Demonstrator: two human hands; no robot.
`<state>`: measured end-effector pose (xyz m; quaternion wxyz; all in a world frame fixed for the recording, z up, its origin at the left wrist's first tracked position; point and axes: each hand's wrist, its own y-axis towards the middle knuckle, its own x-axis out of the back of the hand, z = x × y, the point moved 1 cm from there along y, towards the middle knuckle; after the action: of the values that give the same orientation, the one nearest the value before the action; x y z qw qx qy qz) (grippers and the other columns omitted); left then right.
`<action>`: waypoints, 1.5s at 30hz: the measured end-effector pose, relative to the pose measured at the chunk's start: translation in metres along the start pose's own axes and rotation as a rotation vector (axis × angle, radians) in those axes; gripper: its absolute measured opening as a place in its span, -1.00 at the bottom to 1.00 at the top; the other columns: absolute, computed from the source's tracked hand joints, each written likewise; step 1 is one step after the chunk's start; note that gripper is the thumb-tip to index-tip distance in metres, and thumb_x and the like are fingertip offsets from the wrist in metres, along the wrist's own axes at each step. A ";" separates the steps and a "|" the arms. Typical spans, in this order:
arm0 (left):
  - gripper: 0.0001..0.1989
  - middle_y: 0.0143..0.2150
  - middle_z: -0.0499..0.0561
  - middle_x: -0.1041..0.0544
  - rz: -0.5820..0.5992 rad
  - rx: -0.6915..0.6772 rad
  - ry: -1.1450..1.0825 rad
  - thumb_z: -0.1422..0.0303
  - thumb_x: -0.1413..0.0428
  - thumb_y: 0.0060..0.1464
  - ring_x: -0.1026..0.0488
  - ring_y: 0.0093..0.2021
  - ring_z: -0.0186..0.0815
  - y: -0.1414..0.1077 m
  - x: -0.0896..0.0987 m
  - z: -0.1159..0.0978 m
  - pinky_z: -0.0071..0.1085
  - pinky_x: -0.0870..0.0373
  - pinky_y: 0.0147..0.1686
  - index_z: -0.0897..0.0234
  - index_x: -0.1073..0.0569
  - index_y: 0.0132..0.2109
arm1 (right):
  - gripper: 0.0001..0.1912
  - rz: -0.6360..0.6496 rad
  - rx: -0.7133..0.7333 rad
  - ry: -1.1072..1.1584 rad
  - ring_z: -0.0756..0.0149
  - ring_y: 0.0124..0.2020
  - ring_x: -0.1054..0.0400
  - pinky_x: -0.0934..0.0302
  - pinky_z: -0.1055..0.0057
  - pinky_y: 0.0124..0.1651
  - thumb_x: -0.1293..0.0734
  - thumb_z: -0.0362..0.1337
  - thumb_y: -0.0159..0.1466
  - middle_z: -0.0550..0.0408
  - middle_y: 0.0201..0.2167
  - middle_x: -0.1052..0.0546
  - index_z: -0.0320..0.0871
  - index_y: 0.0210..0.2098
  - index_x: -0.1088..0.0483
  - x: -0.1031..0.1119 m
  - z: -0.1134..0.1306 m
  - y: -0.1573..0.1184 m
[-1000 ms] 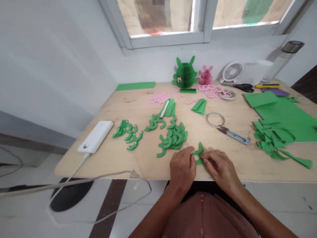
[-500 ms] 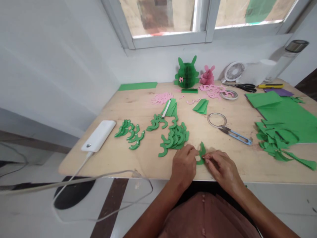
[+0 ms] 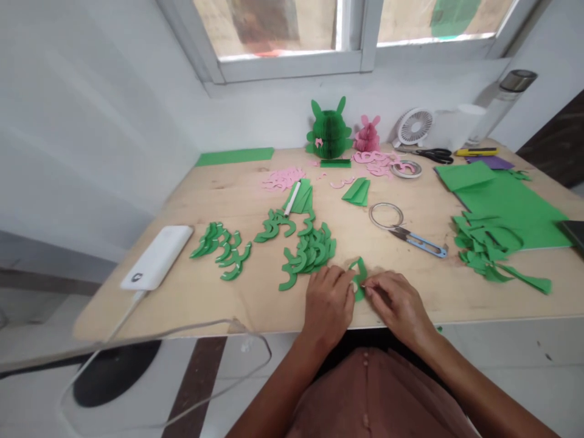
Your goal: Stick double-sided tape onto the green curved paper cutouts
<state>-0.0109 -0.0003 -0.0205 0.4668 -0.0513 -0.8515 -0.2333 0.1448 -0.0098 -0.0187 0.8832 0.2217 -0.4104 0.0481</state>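
At five o'clock on the surface [image 3: 253, 298], the left hand [image 3: 329, 299] touches the green cut-out's [image 3: 362, 273] nine-o'clock edge, probably steadying it, its grip impossible to tell, while the right hand's [image 3: 398, 299] grip pinches the three-o'clock edge.

On my feed the paper piece [image 3: 360, 294] nearest me is plain green, matching the curved cut-outs [image 3: 312, 252]; I pick out white marks on the green of the leftmost cluster [image 3: 237, 264]. I see solid pink scraps [image 3: 283, 178], a green figure [image 3: 329, 132] with a pink bow [image 3: 319, 142], a light-blue handle on the snips [image 3: 422, 243], a yellow cutter [image 3: 477, 152], a white power bank [image 3: 157, 258], a brown shirt [image 3: 342, 401] and pale wood grain across the tabletop [image 3: 205, 304].
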 end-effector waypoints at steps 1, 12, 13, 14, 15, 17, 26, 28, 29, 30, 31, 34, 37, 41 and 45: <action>-0.77 -0.24 0.06 -0.47 -0.002 -0.004 0.005 0.48 0.03 0.12 -0.34 -0.22 -0.22 0.000 0.000 0.000 -0.24 -0.26 -0.22 0.26 -0.44 -0.11 | -0.86 0.005 -0.007 0.007 0.26 -0.32 -0.37 -0.21 0.30 -0.21 -0.18 -0.35 0.28 0.03 -0.39 -0.52 -0.12 -0.35 -0.36 0.000 0.000 0.000; -0.77 -0.27 0.05 -0.41 0.037 -0.046 0.087 0.46 -0.03 0.08 -0.32 -0.24 -0.22 0.001 -0.001 -0.001 -0.26 -0.22 -0.27 0.21 -0.46 -0.11 | -0.88 0.069 -0.263 0.178 0.34 -0.42 -0.32 -0.20 0.44 -0.34 -0.21 -0.26 0.24 0.12 -0.47 -0.45 -0.12 -0.39 -0.33 0.010 -0.011 0.013; -0.77 -0.27 0.05 -0.41 0.039 -0.047 0.096 0.46 -0.03 0.08 -0.32 -0.24 -0.22 0.001 -0.001 -0.001 -0.26 -0.22 -0.28 0.20 -0.46 -0.11 | -0.88 0.073 -0.285 0.184 0.35 -0.43 -0.31 -0.19 0.45 -0.36 -0.21 -0.26 0.24 0.13 -0.48 -0.44 -0.12 -0.39 -0.33 0.011 -0.012 0.016; -0.77 -0.27 0.05 -0.40 0.044 -0.048 0.103 0.46 -0.03 0.08 -0.31 -0.24 -0.22 0.002 -0.001 -0.001 -0.26 -0.21 -0.28 0.20 -0.47 -0.12 | -0.88 0.082 -0.301 0.186 0.37 -0.45 -0.30 -0.18 0.46 -0.38 -0.21 -0.25 0.23 0.14 -0.49 -0.44 -0.12 -0.39 -0.34 0.012 -0.014 0.019; -0.77 -0.27 0.04 -0.40 0.048 -0.048 0.109 0.46 -0.03 0.08 -0.31 -0.24 -0.22 0.002 -0.001 -0.001 -0.26 -0.21 -0.28 0.19 -0.47 -0.12 | -0.88 0.097 -0.313 0.185 0.38 -0.47 -0.29 -0.16 0.47 -0.40 -0.21 -0.25 0.23 0.15 -0.50 -0.43 -0.13 -0.39 -0.34 0.013 -0.015 0.022; -0.76 -0.27 0.04 -0.40 0.061 -0.050 0.117 0.46 -0.03 0.08 -0.31 -0.24 -0.22 0.002 -0.001 -0.001 -0.25 -0.20 -0.27 0.18 -0.46 -0.11 | -0.87 0.142 -0.319 0.178 0.41 -0.52 -0.26 -0.11 0.49 -0.43 -0.22 -0.25 0.22 0.18 -0.54 -0.41 -0.13 -0.40 -0.35 0.015 -0.018 0.030; -0.77 -0.28 0.04 -0.39 0.092 -0.048 0.130 0.42 -0.02 0.11 -0.29 -0.26 -0.21 0.007 0.001 -0.001 -0.26 -0.16 -0.29 0.19 -0.47 -0.10 | -0.87 0.369 -0.293 0.130 0.44 -0.57 -0.18 0.00 0.51 -0.50 -0.23 -0.34 0.15 0.19 -0.61 -0.38 -0.15 -0.49 -0.39 0.013 -0.029 0.060; -0.77 -0.29 0.04 -0.39 0.091 -0.053 0.135 0.41 -0.01 0.11 -0.29 -0.25 -0.21 0.007 0.000 0.000 -0.26 -0.16 -0.29 0.19 -0.47 -0.09 | -0.88 0.394 -0.313 0.127 0.46 -0.59 -0.17 0.02 0.52 -0.52 -0.24 -0.36 0.13 0.20 -0.63 -0.37 -0.15 -0.51 -0.38 0.012 -0.030 0.065; -0.77 -0.29 0.04 -0.39 0.089 -0.057 0.139 0.41 -0.01 0.12 -0.29 -0.25 -0.21 0.007 0.000 0.000 -0.26 -0.15 -0.29 0.19 -0.47 -0.09 | -0.88 0.407 -0.326 0.126 0.46 -0.60 -0.17 0.02 0.52 -0.52 -0.25 -0.37 0.12 0.20 -0.64 -0.38 -0.16 -0.52 -0.39 0.012 -0.031 0.067; -0.77 -0.29 0.04 -0.39 0.086 -0.060 0.143 0.41 -0.01 0.12 -0.29 -0.25 -0.21 0.007 0.000 0.000 -0.26 -0.15 -0.29 0.19 -0.47 -0.09 | -0.88 0.421 -0.338 0.121 0.47 -0.60 -0.18 0.02 0.52 -0.52 -0.25 -0.37 0.12 0.20 -0.64 -0.39 -0.16 -0.52 -0.39 0.012 -0.031 0.069; -0.77 -0.29 0.04 -0.39 0.083 -0.061 0.147 0.40 -0.02 0.12 -0.29 -0.25 -0.22 0.006 -0.001 0.000 -0.26 -0.15 -0.29 0.19 -0.47 -0.09 | -0.89 0.436 -0.344 0.113 0.47 -0.59 -0.18 0.01 0.52 -0.51 -0.26 -0.37 0.11 0.20 -0.64 -0.40 -0.16 -0.51 -0.39 0.012 -0.031 0.071; -0.77 -0.29 0.03 -0.39 0.080 -0.057 0.155 0.40 -0.04 0.10 -0.29 -0.26 -0.23 0.007 -0.001 0.001 -0.27 -0.15 -0.29 0.18 -0.47 -0.09 | -0.91 0.482 -0.345 0.065 0.48 -0.58 -0.19 0.01 0.53 -0.49 -0.26 -0.37 0.10 0.20 -0.63 -0.40 -0.18 -0.49 -0.41 0.012 -0.030 0.077; -0.78 -0.29 0.02 -0.40 0.075 -0.057 0.155 0.40 -0.05 0.10 -0.29 -0.26 -0.23 0.007 -0.002 0.001 -0.27 -0.14 -0.29 0.17 -0.48 -0.10 | -0.91 0.509 -0.343 0.011 0.47 -0.56 -0.20 0.02 0.53 -0.48 -0.26 -0.38 0.10 0.19 -0.61 -0.41 -0.19 -0.47 -0.42 0.012 -0.027 0.081; -0.79 -0.30 0.02 -0.40 0.063 -0.061 0.152 0.40 -0.06 0.09 -0.29 -0.27 -0.24 0.007 -0.002 0.001 -0.27 -0.15 -0.29 0.17 -0.48 -0.11 | -0.90 0.523 -0.343 -0.068 0.45 -0.54 -0.22 0.02 0.52 -0.47 -0.26 -0.38 0.09 0.17 -0.58 -0.43 -0.18 -0.46 -0.42 0.011 -0.024 0.084; -0.78 -0.30 0.02 -0.40 0.066 -0.056 0.147 0.40 -0.06 0.09 -0.29 -0.26 -0.24 0.007 -0.002 0.002 -0.26 -0.15 -0.28 0.16 -0.48 -0.10 | -0.90 0.536 -0.328 -0.145 0.44 -0.52 -0.24 0.02 0.51 -0.45 -0.25 -0.37 0.09 0.15 -0.55 -0.46 -0.17 -0.46 -0.42 0.011 -0.020 0.086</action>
<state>-0.0090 0.0066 -0.0205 0.5341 -0.0751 -0.8057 -0.2447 0.1431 0.0746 0.0083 0.8315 -0.0368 -0.5184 0.1961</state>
